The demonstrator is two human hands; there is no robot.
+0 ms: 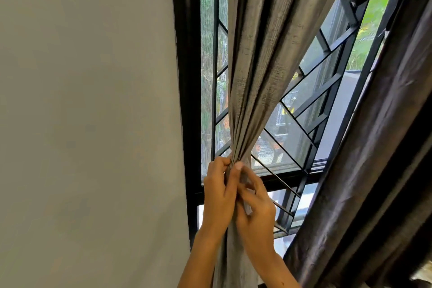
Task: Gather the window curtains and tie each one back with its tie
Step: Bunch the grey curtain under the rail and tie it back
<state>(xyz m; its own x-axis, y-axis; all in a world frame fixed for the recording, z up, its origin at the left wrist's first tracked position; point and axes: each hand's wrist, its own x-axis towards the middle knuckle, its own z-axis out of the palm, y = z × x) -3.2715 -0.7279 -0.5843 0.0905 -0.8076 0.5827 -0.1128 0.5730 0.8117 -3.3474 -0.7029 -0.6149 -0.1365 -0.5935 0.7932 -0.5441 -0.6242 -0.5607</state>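
The grey curtain [257,58] hangs lengthwise down the window [187,77], its folds narrowing downward to a bunch. The left hand [218,192] and right hand [253,203] both pinch that bunch. A pale wall [88,124] stands left; a dark curtain [374,170] hangs right.

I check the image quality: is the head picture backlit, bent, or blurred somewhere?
Head view: daylight through the window backlights the grey curtain; the wide lens tilts and bends the frame lines toward the right; both hands, left hand and right hand, look sharp.
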